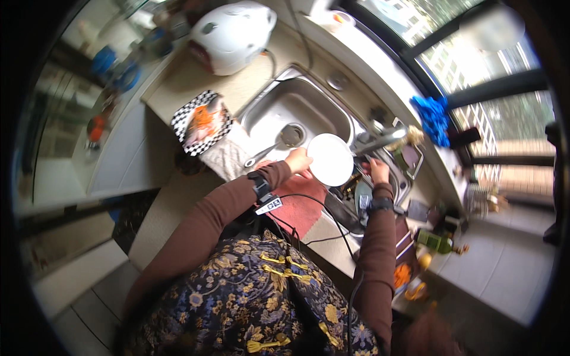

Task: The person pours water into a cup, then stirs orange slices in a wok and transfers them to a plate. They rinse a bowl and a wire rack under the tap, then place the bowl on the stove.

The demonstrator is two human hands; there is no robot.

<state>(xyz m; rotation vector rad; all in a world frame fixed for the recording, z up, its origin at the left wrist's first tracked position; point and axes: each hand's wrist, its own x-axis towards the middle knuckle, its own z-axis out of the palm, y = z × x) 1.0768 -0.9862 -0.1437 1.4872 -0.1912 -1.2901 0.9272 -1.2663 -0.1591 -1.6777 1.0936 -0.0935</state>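
My left hand (299, 162) grips the edge of a round white dish (330, 159), likely a plate or shallow bowl. The dish is above the divider between two stainless steel sink basins. Right of it, my right hand (376, 171) is over the second basin, near the faucet (384, 139); its fingers are partly curled, and whether they hold anything is unclear. In the larger basin (285, 95) a drain strainer is visible. A grey-handled utensil (262, 155) lies at that basin's near edge. A reddish cloth (303, 207) drapes over the counter edge below my left hand.
Left of the sink, a checkered plate (179, 119) holds fish and orange shreds, beside a pale cloth (229, 153). A white rice cooker (236, 35) stands behind. Dishes crowd the second basin. A green bottle (434, 241) is at right; a blue plastic bag (431, 119) hangs by the window.
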